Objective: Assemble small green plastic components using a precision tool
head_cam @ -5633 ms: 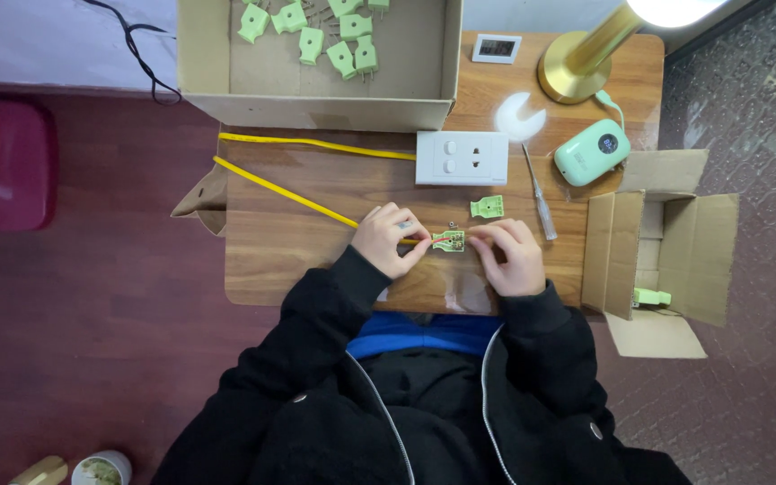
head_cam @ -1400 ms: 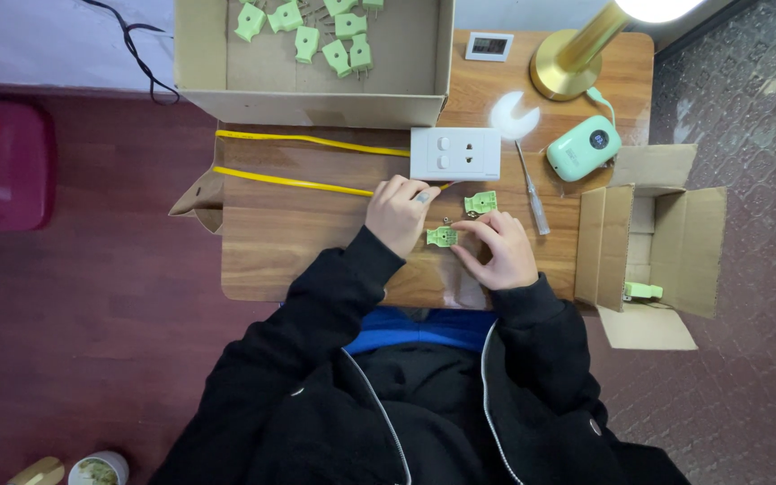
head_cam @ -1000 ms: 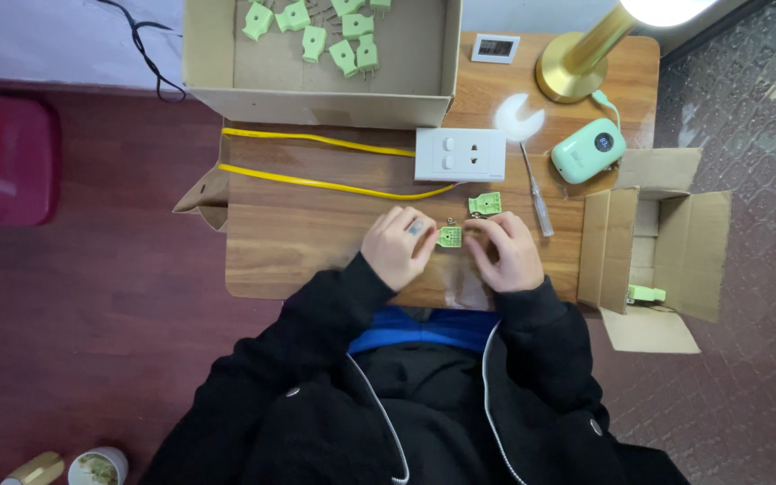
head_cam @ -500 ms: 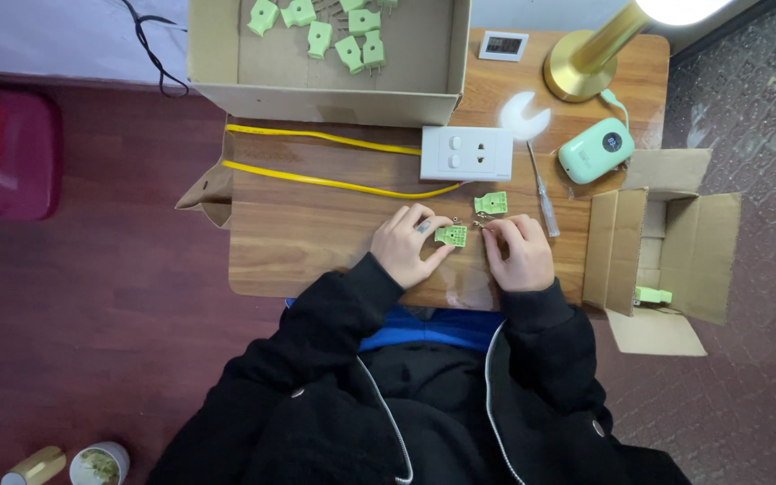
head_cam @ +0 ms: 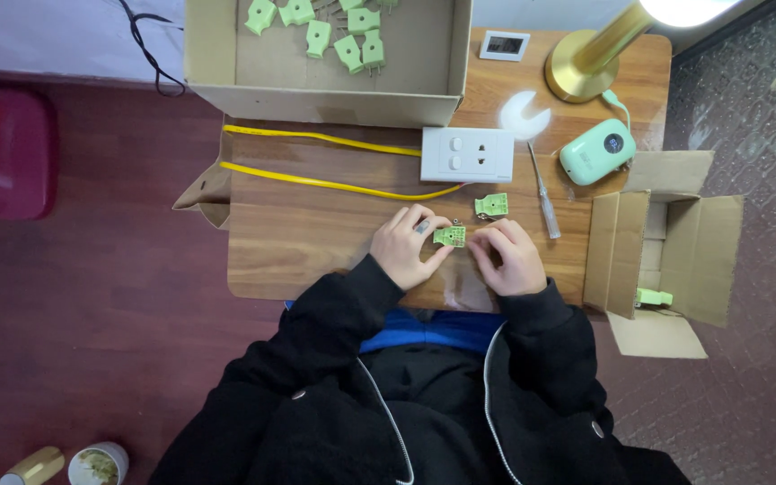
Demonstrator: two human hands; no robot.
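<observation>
Green plug piece (head_cam: pixel 449 236) pinched in left hand (head_cam: pixel 409 245) fingertips, just below the white switch plate (head_cam: pixel 467 154); right hand (head_cam: pixel 508 259) beside it, fingers curled, grip unclear. Looks like mid-assembly. Second green piece (head_cam: pixel 491 206) and screwdriver (head_cam: pixel 545 190) lie right, likely needed.

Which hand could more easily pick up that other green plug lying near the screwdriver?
Probably the right hand: the loose green plug lies just beyond its fingers, while the left hand already holds a green plug.

Wooden table (head_cam: pixel 316 238), brass lamp (head_cam: pixel 590 63), seemingly dark-red floor (head_cam: pixel 92 296).
</observation>
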